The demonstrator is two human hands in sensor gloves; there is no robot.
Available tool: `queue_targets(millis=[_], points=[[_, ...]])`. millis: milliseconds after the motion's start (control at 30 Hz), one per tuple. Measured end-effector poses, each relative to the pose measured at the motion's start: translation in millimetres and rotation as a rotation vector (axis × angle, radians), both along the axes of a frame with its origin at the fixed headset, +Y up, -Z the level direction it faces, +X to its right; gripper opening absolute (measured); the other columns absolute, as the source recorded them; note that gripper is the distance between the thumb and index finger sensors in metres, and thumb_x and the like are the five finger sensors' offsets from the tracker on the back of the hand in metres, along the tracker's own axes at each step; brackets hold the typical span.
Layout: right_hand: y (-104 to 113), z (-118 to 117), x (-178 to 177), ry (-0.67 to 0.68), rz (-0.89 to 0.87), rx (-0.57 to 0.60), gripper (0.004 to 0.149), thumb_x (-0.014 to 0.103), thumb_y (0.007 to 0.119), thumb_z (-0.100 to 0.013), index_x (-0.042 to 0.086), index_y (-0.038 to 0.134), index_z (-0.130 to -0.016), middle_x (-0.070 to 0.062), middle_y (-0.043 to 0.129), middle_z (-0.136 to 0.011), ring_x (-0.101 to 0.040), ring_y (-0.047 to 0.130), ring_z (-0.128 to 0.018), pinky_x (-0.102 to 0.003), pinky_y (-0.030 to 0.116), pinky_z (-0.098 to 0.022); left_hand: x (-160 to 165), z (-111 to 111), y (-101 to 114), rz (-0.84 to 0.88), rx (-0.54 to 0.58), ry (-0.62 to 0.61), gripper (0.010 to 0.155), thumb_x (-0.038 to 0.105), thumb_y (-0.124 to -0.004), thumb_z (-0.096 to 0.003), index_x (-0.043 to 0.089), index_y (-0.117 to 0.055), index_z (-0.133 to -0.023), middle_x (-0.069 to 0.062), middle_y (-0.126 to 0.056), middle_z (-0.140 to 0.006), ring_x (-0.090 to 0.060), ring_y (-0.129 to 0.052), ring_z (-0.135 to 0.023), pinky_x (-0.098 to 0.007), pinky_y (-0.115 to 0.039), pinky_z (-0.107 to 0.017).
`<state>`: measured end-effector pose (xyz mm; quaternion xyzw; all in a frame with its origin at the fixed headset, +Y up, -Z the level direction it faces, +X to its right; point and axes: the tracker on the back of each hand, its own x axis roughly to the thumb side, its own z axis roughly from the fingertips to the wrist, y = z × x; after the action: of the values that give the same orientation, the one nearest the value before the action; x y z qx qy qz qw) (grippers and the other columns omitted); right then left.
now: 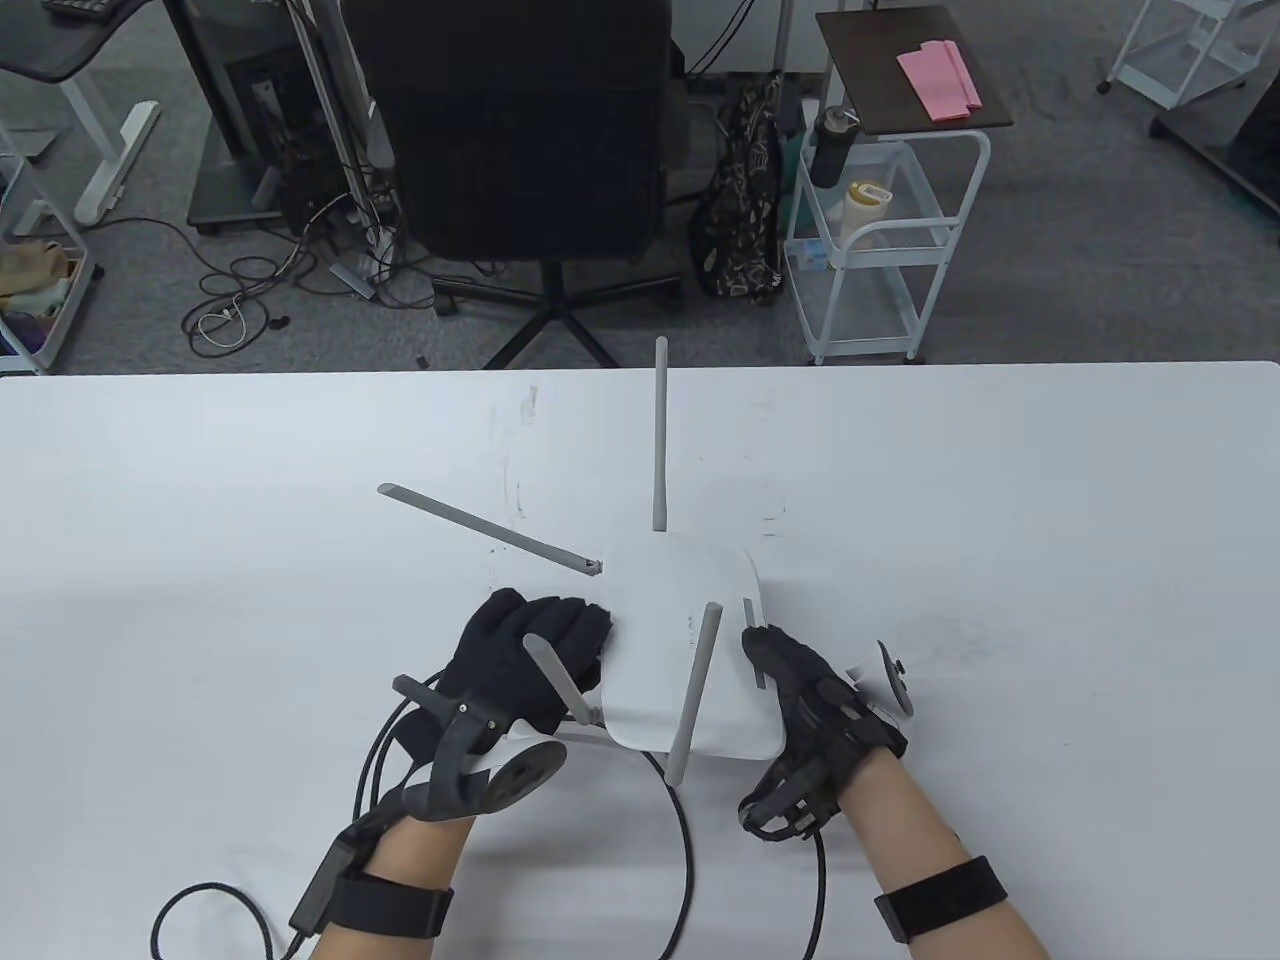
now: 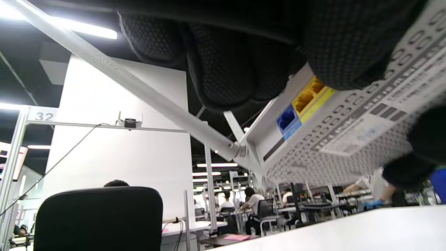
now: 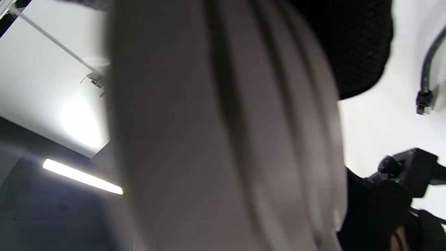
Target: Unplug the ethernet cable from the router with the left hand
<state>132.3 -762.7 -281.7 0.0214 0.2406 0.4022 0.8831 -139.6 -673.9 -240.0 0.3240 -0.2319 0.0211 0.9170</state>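
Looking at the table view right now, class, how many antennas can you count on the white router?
4: one upright at the far edge, one angled far-left, one by the left hand, one near-centre. None seems hidden.

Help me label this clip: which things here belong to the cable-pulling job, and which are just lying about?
In the job: router; left hand and right hand gripping its sides; black cable trailing from under it.

Lying about: office chair; white cart; pink paper; floor cables.

One router (image 1: 685,640) sits on one bench (image 1: 1000,520); it has four antennas (image 1: 660,440). Two hands are there, one left hand (image 1: 525,660); one right hand (image 1: 810,720).
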Motion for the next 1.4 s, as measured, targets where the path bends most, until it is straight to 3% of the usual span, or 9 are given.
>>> queue_targets(millis=[133, 433, 633, 1000, 1133, 1400], points=[[-6.7, -3.0, 0.9, -0.008, -0.021, -0.043, 0.074, 0.028, 0.060, -0.064, -0.011, 0.010, -0.101, -0.035, 0.060, -0.089, -0.041, 0.099, -0.063, -0.043, 0.094, -0.039, -1.2, -0.7, -2.5, 0.029, -0.008, -0.019, 0.052, 0.050, -0.091, -0.0380, 0.041, -0.079, -0.088, 0.011, -0.099, -0.079, -0.003, -0.111, -0.052, -0.036, -0.087, -0.059], [-10.8, -4.3, 3.7, -0.007, -0.005, -0.047, 0.073, 0.028, 0.059, -0.064, -0.011, 0.011, -0.102, -0.036, 0.057, -0.091, -0.039, 0.100, -0.063, -0.042, 0.095, -0.038, -3.0, 0.0, -10.8, 0.103, 0.002, -0.071, 0.051, 0.047, -0.093, -0.0391, 0.045, -0.076, -0.087, 0.014, -0.098, -0.081, -0.003, -0.110, -0.055, -0.032, -0.091, -0.053], [-14.3, -7.2, 6.2, 0.031, 0.009, -0.044, 0.073, 0.029, 0.059, -0.065, -0.012, 0.011, -0.102, -0.036, 0.058, -0.090, -0.038, 0.100, -0.064, -0.041, 0.094, -0.039, -0.9, -0.3, -10.7, 0.089, -0.014, -0.071, 0.050, 0.047, -0.094, -0.0377, 0.041, -0.081, -0.085, 0.010, -0.102, -0.076, -0.002, -0.112, -0.048, -0.030, -0.094, -0.049], [-12.3, -9.0, 9.3, 0.038, 0.027, -0.019, 0.072, 0.029, 0.057, -0.064, -0.013, 0.012, -0.102, -0.036, 0.059, -0.090, -0.037, 0.101, -0.061, -0.039, 0.095, -0.037, -7.6, -5.7, -7.1, 0.219, -0.135, -0.185, 0.049, 0.045, -0.099, -0.0342, 0.041, -0.085, -0.081, 0.009, -0.102, -0.071, -0.005, -0.107, -0.038, -0.028, -0.092, -0.044], [-12.0, -8.6, 9.9, 0.036, 0.025, -0.030, 0.082, 0.035, 0.067, -0.064, -0.013, 0.012, -0.102, -0.035, 0.060, -0.090, -0.036, 0.102, -0.059, -0.037, 0.096, -0.036, -5.1, -4.8, -5.3, 0.219, -0.150, -0.218, 0.049, 0.044, -0.100, -0.0337, 0.038, -0.087, -0.080, 0.006, -0.101, -0.068, -0.006, -0.105, -0.030, -0.026, -0.094, -0.038], [-7.4, -15.6, 19.0, 0.090, 0.079, 0.036, 0.076, 0.025, 0.068, -0.062, -0.012, 0.015, -0.103, -0.036, 0.062, -0.088, -0.037, 0.104, -0.057, -0.039, 0.097, -0.033, -6.8, -9.3, -5.6, 0.231, -0.258, -0.310, 0.049, 0.040, -0.101, -0.0333, 0.037, -0.088, -0.080, 0.004, -0.100, -0.068, -0.007, -0.104, -0.027, -0.026, -0.094, -0.036]])
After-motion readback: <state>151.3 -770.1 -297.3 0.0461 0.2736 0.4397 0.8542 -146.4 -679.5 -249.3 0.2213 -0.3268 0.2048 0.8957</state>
